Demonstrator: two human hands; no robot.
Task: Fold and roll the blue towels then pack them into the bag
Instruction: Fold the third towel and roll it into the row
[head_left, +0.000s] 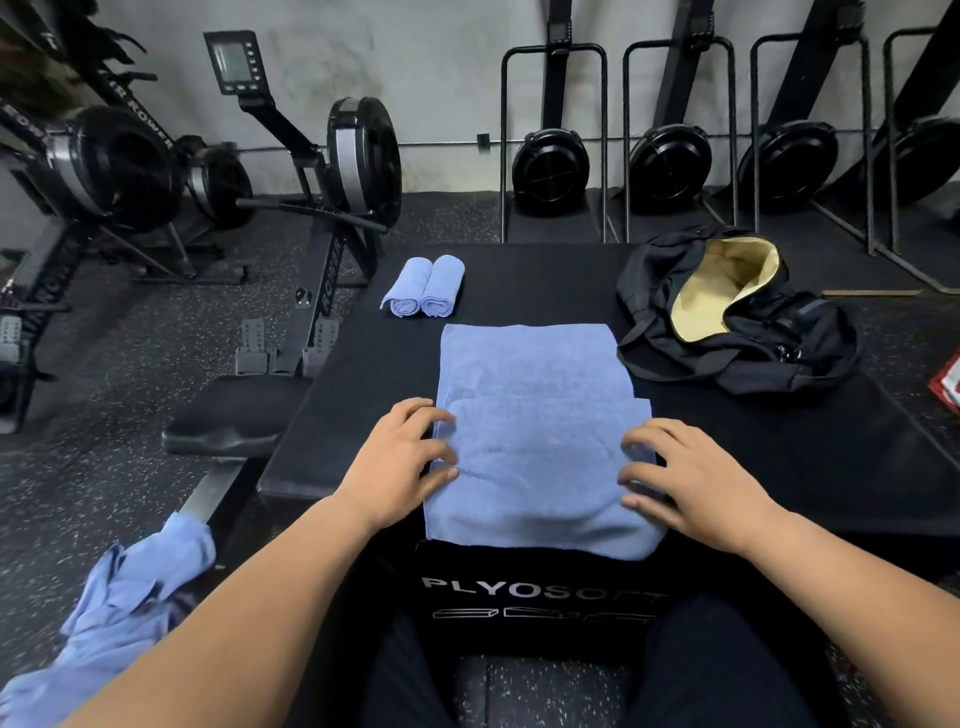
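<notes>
Flat towel (530, 384), two rolls (423, 288), open bag (810, 338)

Both hands (400, 457) (691, 483) press a folded blue towel (535, 415) beside 2 rolled towels (423, 288)

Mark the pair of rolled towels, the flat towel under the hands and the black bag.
rolled towels (445, 278), head view, top of the right-hand roll
flat towel (527, 364), head view, its smooth far half
black bag (802, 338), head view, dark outer fabric beside the opening

Towels (535, 395) plain light blue; bag (769, 348) black, tan lining; plyo box (363, 374) black, white lettering; floor (104, 493) black, white-speckled.
</notes>
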